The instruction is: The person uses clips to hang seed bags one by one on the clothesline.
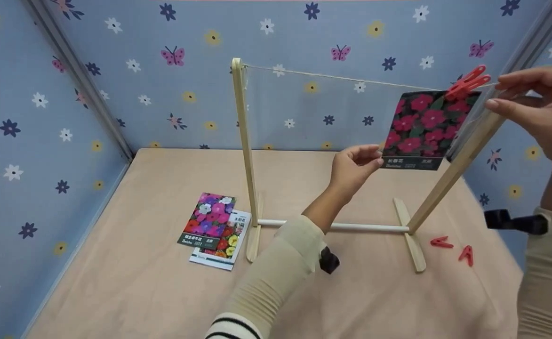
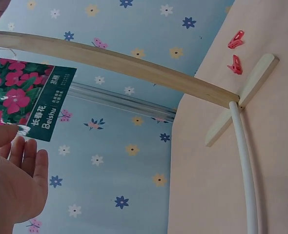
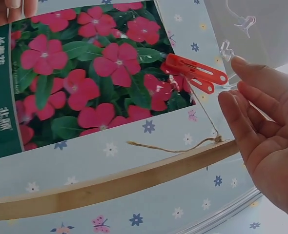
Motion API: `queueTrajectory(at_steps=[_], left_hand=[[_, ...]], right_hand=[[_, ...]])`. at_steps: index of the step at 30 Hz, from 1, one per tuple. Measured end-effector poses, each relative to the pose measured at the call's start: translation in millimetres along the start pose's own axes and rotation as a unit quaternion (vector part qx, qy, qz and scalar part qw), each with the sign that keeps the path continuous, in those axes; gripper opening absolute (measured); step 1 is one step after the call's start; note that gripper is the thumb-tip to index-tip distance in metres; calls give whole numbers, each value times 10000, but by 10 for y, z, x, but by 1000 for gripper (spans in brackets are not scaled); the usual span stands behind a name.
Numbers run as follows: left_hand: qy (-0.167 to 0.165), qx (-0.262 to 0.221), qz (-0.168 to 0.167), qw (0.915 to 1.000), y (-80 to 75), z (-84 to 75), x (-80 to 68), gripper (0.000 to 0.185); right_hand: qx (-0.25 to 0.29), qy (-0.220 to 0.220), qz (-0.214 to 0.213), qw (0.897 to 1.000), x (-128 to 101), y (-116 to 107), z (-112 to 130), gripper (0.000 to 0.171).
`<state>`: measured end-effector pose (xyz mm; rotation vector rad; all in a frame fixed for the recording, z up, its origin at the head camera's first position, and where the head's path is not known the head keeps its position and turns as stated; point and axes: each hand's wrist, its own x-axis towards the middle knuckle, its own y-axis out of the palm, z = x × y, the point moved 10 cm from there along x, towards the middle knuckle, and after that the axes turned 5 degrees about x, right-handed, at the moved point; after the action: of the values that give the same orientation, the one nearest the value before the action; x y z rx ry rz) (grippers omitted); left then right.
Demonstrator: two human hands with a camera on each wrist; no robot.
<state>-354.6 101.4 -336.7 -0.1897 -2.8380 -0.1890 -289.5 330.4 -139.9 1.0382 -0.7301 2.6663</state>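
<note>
A flower seed packet (image 1: 421,129) with pink blossoms hangs at the right end of a string (image 1: 332,76). One red clothespin (image 1: 466,84) clips its upper right corner to the string. With thumb and fingers, my left hand (image 1: 351,172) pinches the packet's lower left edge. My right hand (image 1: 546,101) is just right of the clothespin, near the top of the right post. In the right wrist view, a small gap separates the right fingertips (image 3: 239,66) from the clothespin's handles, and nothing lies between thumb and fingers.
The string is tied between a left wooden post (image 1: 245,141) and a right wooden post (image 1: 459,174), joined low by a white rod (image 1: 370,227). Two red clothespins (image 1: 441,242) lie right of the stand. Two more packets (image 1: 210,221) overlap on the table at left.
</note>
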Motion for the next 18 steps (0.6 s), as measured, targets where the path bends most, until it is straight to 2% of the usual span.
queueTrajectory(at_steps=[5,10,18], left_hand=[[-47,-179,161,9997,-6,40,-21,28],[7,-296,357,9989,-23,29,-49,32],[172,-440,509,9976,-91,-34,-95,36]], right_hand=[[-33,111,-108,9999,-159,19,-74,27],[-99,86,-4,9999,-281,77,-126,29],[209,-356,249,9988,-432,163,-130,29]])
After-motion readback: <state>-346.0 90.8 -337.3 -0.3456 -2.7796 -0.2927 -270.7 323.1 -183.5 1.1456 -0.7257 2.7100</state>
